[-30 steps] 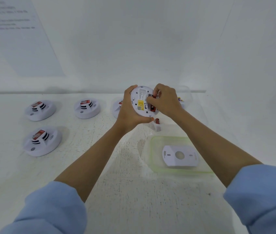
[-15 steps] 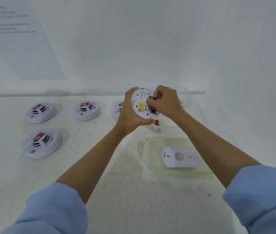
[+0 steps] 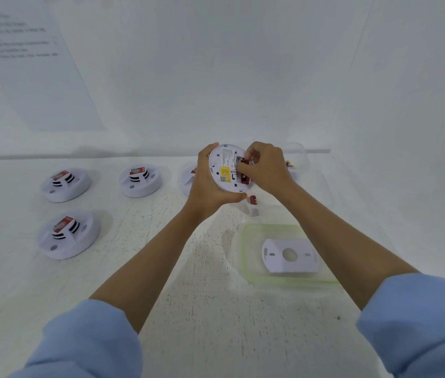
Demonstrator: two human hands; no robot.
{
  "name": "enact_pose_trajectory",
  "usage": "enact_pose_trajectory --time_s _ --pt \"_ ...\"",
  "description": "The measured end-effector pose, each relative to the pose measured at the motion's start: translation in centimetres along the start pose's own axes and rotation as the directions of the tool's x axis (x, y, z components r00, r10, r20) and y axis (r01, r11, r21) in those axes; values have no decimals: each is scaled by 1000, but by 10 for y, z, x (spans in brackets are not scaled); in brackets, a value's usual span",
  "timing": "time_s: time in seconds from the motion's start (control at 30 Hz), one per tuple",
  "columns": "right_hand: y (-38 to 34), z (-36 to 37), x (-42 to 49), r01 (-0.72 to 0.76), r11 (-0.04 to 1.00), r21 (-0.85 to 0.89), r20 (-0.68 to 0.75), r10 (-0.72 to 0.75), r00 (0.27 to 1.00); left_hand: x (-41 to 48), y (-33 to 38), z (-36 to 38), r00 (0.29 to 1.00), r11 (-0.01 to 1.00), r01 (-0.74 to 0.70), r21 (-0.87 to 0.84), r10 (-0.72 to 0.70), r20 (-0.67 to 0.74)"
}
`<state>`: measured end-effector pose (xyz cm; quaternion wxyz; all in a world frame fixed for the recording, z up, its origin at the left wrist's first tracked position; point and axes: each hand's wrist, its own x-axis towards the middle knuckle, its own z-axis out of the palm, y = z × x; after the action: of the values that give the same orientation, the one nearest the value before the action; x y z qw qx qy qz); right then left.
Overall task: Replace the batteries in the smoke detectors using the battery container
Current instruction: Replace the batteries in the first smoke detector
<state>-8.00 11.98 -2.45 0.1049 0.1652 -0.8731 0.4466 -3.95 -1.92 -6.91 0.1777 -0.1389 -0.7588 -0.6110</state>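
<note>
The held smoke detector stands tilted on edge, back toward the camera, with a yellow label and a red battery in its open bay. Face-up at its 9 o'clock lie the near detector and far detector, and at 8 o'clock the front detector. The clear battery container, perhaps still stocked, sits at 3 o'clock, and a loose battery lies at 5 o'clock.

Has drawn the right hand's index down off the detector's top rim and curled the fingertips tighter onto the red battery in the open bay. Has tipped the head up a touch, dropping the whole worktop lower in view.
</note>
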Motion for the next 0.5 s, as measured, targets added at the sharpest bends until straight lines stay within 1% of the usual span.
enact_pose_trajectory --time_s 0.3,0.5 --pt "-4 -3 1 -11 1000 -12 32 12 999 1 -4 -1 1000 1000 -5 22 4 11" --pt "-2 -3 -1 -15 999 29 -9 16 1000 3 -3 -1 999 999 -20 26 19 26"
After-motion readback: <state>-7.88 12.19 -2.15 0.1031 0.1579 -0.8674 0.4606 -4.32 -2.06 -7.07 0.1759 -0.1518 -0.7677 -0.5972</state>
